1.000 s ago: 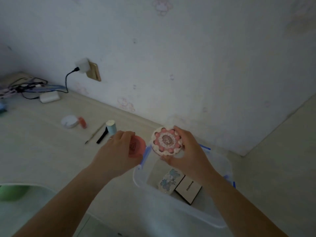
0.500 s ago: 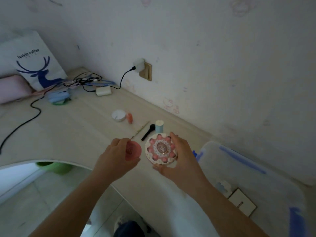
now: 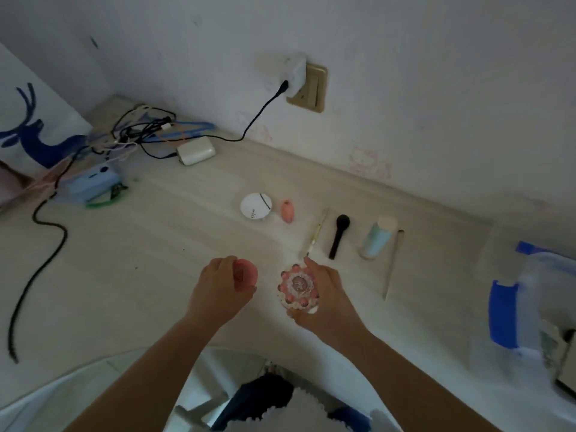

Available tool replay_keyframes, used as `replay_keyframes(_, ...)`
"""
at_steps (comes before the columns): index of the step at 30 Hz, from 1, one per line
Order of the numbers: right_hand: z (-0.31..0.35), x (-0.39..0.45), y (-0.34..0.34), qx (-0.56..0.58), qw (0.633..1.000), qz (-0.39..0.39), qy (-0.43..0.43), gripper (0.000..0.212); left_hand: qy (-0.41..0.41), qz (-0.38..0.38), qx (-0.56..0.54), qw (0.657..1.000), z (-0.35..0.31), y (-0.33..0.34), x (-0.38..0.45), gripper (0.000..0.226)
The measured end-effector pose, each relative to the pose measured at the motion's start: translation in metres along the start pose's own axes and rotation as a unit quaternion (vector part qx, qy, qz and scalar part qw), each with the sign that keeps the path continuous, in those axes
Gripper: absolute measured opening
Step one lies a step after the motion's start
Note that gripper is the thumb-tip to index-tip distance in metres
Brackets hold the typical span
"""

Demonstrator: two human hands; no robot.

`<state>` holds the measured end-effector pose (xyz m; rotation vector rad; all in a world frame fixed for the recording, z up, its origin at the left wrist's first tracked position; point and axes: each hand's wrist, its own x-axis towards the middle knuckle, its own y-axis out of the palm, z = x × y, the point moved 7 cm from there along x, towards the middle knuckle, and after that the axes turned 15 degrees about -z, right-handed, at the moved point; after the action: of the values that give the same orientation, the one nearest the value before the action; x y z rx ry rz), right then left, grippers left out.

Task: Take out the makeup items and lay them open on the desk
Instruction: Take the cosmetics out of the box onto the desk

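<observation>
My left hand [image 3: 218, 288] grips a round pink compact [image 3: 245, 275] just above the desk [image 3: 124, 275]. Beside it, my right hand [image 3: 324, 291] holds a round case [image 3: 297, 286] with a pink scalloped rim and a clear centre. Laid out behind them are a white round compact [image 3: 256, 206], a small pink sponge [image 3: 287, 211], a thin pencil [image 3: 314, 236], a black brush [image 3: 338, 235], a pale blue tube [image 3: 377, 238] and a slim wooden stick [image 3: 393, 263]. The clear plastic box [image 3: 536, 304] with blue latches stands at the right edge.
Tangled cables [image 3: 140, 129], a white charger [image 3: 195, 153] and a blue gadget [image 3: 93, 180] lie at the back left. A black cord [image 3: 40, 260] trails across the desk's left side. A wall socket [image 3: 307, 87] sits above. A deer-print bag [image 3: 28, 132] leans at far left.
Both hands carried the pink compact and the scalloped case leftward, away from the plastic box, to the desk's front in front of the laid-out items. The view swung left and down.
</observation>
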<state>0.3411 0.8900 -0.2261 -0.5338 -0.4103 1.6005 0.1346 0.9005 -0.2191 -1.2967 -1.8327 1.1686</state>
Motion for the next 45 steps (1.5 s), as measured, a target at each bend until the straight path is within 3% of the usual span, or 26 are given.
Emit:
replay_keyframes(5,0.004,0.021,0.046,-0.03,0.998,-0.017,0.05,0.094,0.043,0.041,0.012,0.998,0.035,0.012,0.035,0.07)
replay_keyframes(13,0.012,0.052,0.08,-0.025,0.998,-0.01,0.052,0.096,0.031,0.056,-0.022,0.998,0.051,0.019,0.075,0.071)
replay_keyframes(27,0.012,0.082,0.096,-0.128,0.991,-0.022,0.011,0.098,0.031,0.025,-0.019,0.999,0.066,0.026,0.108,0.071)
replay_keyframes(35,0.012,0.079,0.094,-0.12,0.992,-0.028,0.017,0.105,0.039,0.059,-0.008,0.997,0.06,0.023,0.104,0.085)
replay_keyframes(39,0.035,0.071,0.06,-0.052,0.992,-0.111,0.011,0.087,0.105,-0.017,-0.141,0.984,0.02,-0.007,0.096,0.06)
replay_keyframes(45,0.058,0.04,-0.023,0.075,0.968,-0.241,0.006,0.048,0.204,-0.004,-0.29,0.935,-0.08,-0.041,0.062,0.048)
